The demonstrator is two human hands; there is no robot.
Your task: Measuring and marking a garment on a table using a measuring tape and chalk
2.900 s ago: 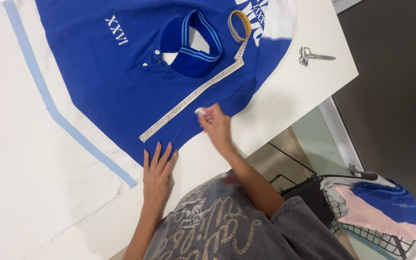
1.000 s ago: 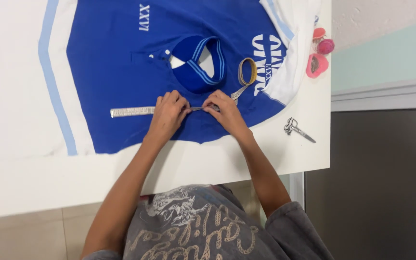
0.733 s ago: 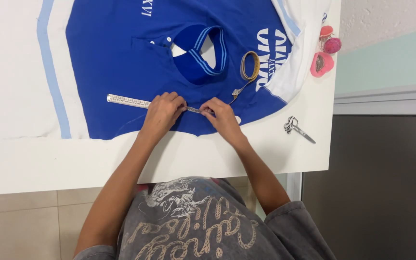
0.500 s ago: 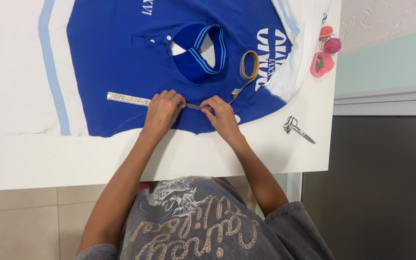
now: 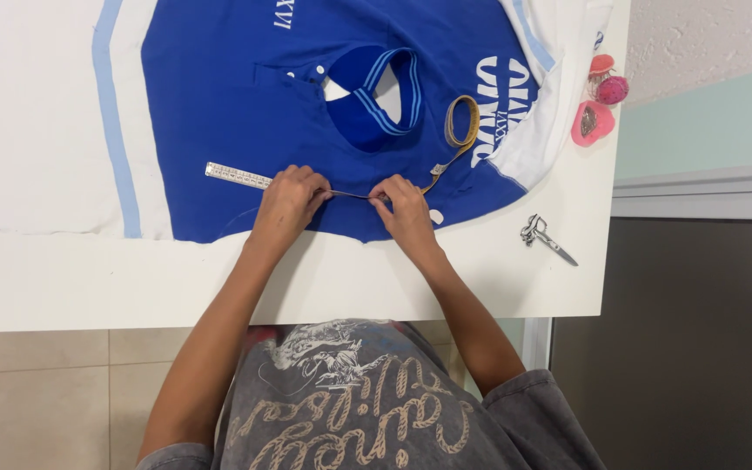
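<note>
A blue polo shirt (image 5: 245,113) with a striped collar and white lettering lies flat on the white table (image 5: 176,278). A measuring tape (image 5: 235,175) runs across its lower part and curls into a yellow loop near the collar. My left hand (image 5: 287,200) pinches the tape on the shirt, with the tape's white end sticking out to its left. My right hand (image 5: 404,209) grips the same tape a little to the right, pulling it taut between both hands.
Small scissors (image 5: 543,237) lie on the table right of the shirt. A pink heart-shaped item (image 5: 591,122) and a pink pincushion (image 5: 611,89) sit at the far right corner. A white chalk piece (image 5: 435,216) rests by my right hand. The table edge runs just below my wrists.
Both hands slid the tape down toward the shirt's near edge and stretched a short span between them. Earlier, my right hand held chalk beside a diagonally laid tape.
</note>
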